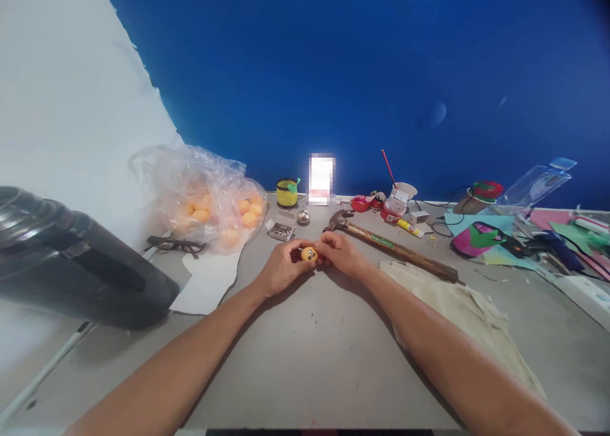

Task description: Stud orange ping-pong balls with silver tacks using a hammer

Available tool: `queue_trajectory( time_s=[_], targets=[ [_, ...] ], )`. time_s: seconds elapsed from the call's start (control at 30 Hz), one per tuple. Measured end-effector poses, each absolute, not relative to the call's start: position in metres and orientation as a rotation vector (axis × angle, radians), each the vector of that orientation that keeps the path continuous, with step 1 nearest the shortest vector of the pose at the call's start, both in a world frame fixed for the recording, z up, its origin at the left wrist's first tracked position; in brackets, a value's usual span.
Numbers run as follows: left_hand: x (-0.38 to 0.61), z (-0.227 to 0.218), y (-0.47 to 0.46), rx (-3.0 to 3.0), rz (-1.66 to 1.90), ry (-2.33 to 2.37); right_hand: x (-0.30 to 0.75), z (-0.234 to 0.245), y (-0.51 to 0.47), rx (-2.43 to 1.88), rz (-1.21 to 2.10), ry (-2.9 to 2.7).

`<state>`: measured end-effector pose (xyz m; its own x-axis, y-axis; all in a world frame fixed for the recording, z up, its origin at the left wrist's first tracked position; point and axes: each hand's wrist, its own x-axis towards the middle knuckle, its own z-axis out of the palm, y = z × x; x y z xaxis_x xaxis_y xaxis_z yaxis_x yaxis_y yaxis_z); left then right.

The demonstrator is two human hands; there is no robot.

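An orange ping-pong ball (309,255) with several shiny metal tacks in its front is held just above the grey table. My left hand (284,265) grips it from the left, thumb below and fingers behind. My right hand (342,254) is closed in a pinch against the ball's right side; whatever its fingertips hold is hidden. Just behind my left hand, a small open box (281,227) contains many silver tacks. Beside the box sits a silvery ball (303,217) that looks covered in tacks.
A claw hammer (398,244) lies to the right, by a beige cloth (448,309). A plastic bag (204,194) of orange balls, glasses (176,245) and a large dark flask (86,264) are left. A yellow pot (286,193), glowing screen (321,178) and paint tubs (394,209) line the wall.
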<state>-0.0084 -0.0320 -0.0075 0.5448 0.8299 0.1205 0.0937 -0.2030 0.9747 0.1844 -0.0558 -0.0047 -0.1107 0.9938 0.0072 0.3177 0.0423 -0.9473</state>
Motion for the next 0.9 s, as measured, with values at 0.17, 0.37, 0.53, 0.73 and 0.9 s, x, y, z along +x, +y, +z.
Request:
queue_trajectory(
  time_s=[0.17,0.37,0.53,0.73,0.9],
  targets=[
    [-0.010,0.000,-0.034,1.536,0.811,0.859,0.199,-0.007,-0.048,-1.605,0.532,-1.498],
    [-0.012,0.003,-0.030,1.543,0.812,0.916,0.221,-0.003,-0.039,-2.191,-0.077,-1.662],
    [-0.013,0.006,-0.032,1.560,0.817,0.930,0.233,-0.001,-0.035,-2.419,-0.041,-1.729],
    [-0.011,-0.001,-0.034,1.699,0.883,0.960,0.229,0.000,-0.041,-2.358,-0.178,-1.755],
    [-0.009,-0.011,-0.029,1.720,0.953,1.080,0.220,-0.001,-0.044,-2.093,-0.460,-1.728]
  ],
)
